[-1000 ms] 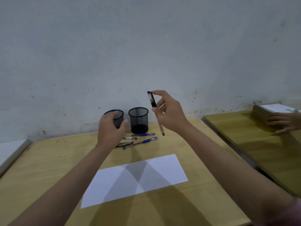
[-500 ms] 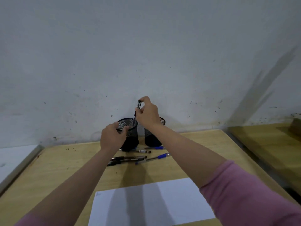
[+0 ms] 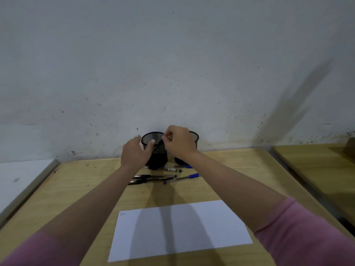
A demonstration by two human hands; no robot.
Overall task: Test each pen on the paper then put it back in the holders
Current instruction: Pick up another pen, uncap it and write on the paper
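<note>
Two black mesh pen holders stand at the desk's far edge against the wall. My left hand [image 3: 134,152] grips the side of the left holder [image 3: 153,137], thumb on its front rim. Over that holder's right rim, my right hand [image 3: 178,143] pinches the top of a dark pen [image 3: 161,143] that slants down inside the mesh. The right holder [image 3: 194,138] is mostly hidden behind my right hand. Several pens lie loose in front of the holders: black ones [image 3: 151,177], a blue-capped one [image 3: 182,177] and a white-labelled one [image 3: 172,170]. The white paper [image 3: 180,227] lies near me, with a small ink mark at its top left corner.
The wooden desk [image 3: 76,185] ends at the grey wall right behind the holders. A second wooden desk [image 3: 317,169] stands to the right across a dark gap. A white surface [image 3: 19,179] adjoins the left side.
My right hand carried the pen from mid-air to the left holder and lowered it inside. My left hand closed on that holder. The view swung left and closer.
</note>
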